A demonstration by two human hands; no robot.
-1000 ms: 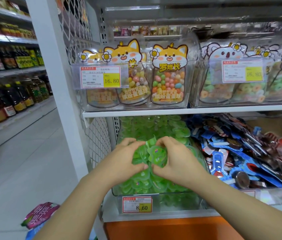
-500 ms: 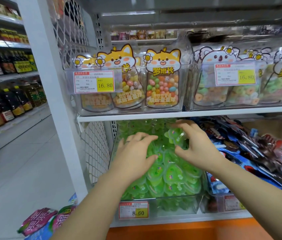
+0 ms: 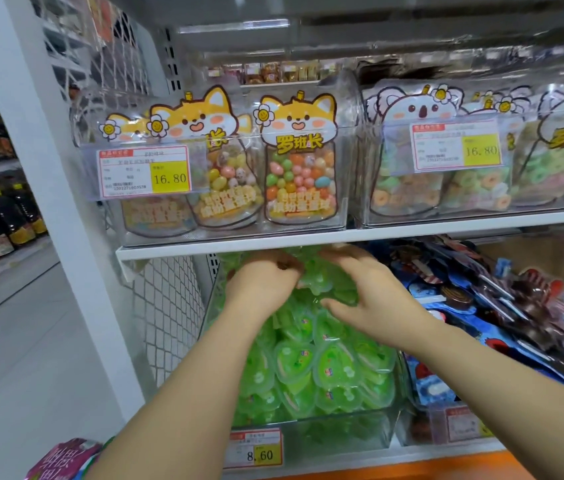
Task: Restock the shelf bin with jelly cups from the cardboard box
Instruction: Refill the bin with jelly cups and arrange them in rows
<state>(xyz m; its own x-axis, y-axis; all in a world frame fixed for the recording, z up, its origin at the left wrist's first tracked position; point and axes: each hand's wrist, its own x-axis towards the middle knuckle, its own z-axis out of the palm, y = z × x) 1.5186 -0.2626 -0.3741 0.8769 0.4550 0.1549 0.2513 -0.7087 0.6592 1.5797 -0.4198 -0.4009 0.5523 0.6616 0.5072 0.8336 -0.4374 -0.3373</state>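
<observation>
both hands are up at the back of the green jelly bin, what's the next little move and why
Probably release and draw both hands back. The left hand and right hand curl over green heart-shaped jelly cups heaped just under the white shelf edge, and the clear plastic bin looks full.

The left hand (image 3: 263, 284) and right hand (image 3: 370, 299) are blurring at the fingertips, obscuring their hold on the jelly cups (image 3: 311, 362); the upper shelf (image 3: 308, 239) is hiding the rear of the shelf bin (image 3: 342, 434); the bottom edge is cropping a pink packet (image 3: 62, 459); the price tag (image 3: 256, 448) is bearing unreadable small print.
</observation>
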